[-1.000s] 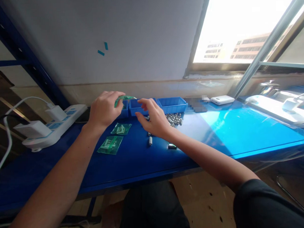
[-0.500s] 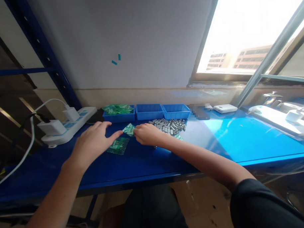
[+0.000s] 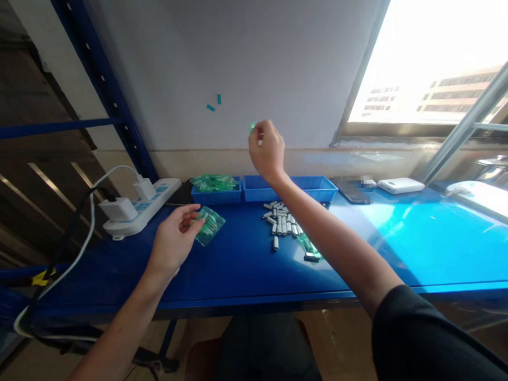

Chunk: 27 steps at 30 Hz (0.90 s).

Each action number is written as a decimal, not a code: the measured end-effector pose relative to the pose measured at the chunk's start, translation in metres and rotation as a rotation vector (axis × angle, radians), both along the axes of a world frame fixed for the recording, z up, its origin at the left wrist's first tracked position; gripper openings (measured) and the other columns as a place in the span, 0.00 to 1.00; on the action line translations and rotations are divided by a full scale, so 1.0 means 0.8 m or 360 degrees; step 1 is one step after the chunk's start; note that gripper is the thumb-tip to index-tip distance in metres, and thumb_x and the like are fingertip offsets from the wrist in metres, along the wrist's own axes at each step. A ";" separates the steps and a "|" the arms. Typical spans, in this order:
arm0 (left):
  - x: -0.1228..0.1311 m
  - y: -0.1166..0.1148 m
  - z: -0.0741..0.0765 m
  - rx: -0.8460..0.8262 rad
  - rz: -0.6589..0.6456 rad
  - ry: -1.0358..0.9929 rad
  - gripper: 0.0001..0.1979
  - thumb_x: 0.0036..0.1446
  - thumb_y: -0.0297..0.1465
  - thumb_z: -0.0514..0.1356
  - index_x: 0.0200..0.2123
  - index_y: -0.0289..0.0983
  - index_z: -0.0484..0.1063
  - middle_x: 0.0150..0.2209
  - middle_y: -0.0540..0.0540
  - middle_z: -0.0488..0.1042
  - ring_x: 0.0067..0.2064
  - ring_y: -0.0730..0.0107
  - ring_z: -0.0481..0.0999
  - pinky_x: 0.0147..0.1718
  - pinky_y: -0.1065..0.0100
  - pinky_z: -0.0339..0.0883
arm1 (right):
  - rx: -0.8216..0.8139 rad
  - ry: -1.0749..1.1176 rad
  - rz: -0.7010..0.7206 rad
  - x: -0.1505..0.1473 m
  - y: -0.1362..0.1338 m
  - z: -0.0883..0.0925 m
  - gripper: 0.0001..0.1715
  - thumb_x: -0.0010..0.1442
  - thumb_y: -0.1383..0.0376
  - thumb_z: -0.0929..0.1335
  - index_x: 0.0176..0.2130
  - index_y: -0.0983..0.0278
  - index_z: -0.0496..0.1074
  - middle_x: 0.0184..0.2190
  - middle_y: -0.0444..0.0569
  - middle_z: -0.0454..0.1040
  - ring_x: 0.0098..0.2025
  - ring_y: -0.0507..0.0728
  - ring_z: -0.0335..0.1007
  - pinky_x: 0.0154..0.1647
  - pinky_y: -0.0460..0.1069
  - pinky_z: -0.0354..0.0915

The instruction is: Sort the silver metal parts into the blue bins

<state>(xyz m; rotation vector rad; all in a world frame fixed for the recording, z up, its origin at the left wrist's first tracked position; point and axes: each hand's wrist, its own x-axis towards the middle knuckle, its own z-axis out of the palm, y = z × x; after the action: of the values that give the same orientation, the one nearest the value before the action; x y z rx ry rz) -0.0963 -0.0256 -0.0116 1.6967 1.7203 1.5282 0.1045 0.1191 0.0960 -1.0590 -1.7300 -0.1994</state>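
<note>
My left hand (image 3: 178, 235) is closed on the edge of a small green clear plastic packet (image 3: 211, 225), between thumb and fingers just above the blue tabletop. The contents of the packet are too small to make out. My right hand (image 3: 268, 148) is raised over the blue bins in front of the wall, fingertips pinched on a small green piece (image 3: 252, 126). Most of that piece is hidden by the fingers. Below my right forearm lies a pile of short silver metal cylinders (image 3: 282, 223). Another green packet (image 3: 309, 247) is partly covered by the forearm, a dark cylinder beside it.
A blue bin (image 3: 216, 197) full of green packets stands at the back, with more blue bins (image 3: 320, 189) to its right. A white power strip (image 3: 148, 211) with plugs and cables lies left. A dark phone-like slab (image 3: 352, 191) and a white device (image 3: 400, 185) lie back right.
My right hand has risen from the tabletop to in front of the wall with a small green piece. My left hand, open before, has closed on a green packet. The view has shifted left.
</note>
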 end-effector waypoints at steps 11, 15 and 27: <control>-0.019 0.137 0.054 0.0452 0.0203 0.1096 0.11 0.57 0.30 0.53 0.39 0.39 0.75 0.41 0.43 0.75 0.46 0.60 0.73 0.49 0.62 0.64 | -0.0639 -0.1183 0.0406 0.009 -0.020 -0.045 0.16 0.63 0.60 0.61 0.45 0.62 0.72 0.46 0.53 0.76 0.50 0.62 0.70 0.47 0.54 0.61; -0.030 0.141 0.026 0.0088 0.0148 0.1264 0.14 0.60 0.38 0.53 0.38 0.41 0.77 0.42 0.45 0.78 0.43 0.58 0.74 0.44 0.62 0.65 | -0.0602 -0.1192 0.0475 0.099 -0.089 -0.037 0.19 0.65 0.56 0.61 0.48 0.62 0.71 0.47 0.53 0.75 0.51 0.62 0.68 0.50 0.56 0.60; 0.060 0.077 0.019 0.0578 -0.0261 0.1248 0.13 0.63 0.36 0.52 0.37 0.38 0.75 0.40 0.45 0.77 0.46 0.62 0.71 0.52 0.59 0.62 | -0.1024 -0.0970 0.0449 0.236 -0.163 -0.124 0.20 0.61 0.55 0.66 0.50 0.60 0.67 0.45 0.53 0.69 0.46 0.60 0.68 0.46 0.55 0.65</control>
<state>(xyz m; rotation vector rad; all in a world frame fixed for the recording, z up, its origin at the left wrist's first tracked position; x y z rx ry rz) -0.0482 0.0360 0.0033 2.8222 1.5882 1.2258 0.2936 -0.0116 -0.0035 -1.2643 -2.5749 0.2645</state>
